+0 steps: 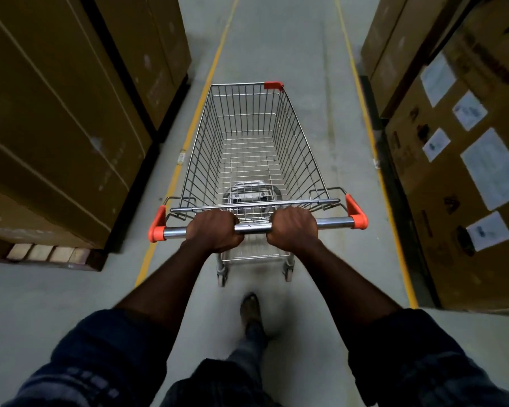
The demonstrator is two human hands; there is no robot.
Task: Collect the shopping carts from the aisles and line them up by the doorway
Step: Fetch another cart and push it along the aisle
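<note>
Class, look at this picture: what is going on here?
A person grips the handle bar of an empty wire shopping cart with the left hand and the right hand. The cart stands in an aisle between tall cardboard boxes, inside yellow floor lines. No doorway is in view.

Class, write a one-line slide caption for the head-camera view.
Left hand and right hand grip the handle bar of a wire shopping cart in an aisle between stacked cardboard boxes.
</note>
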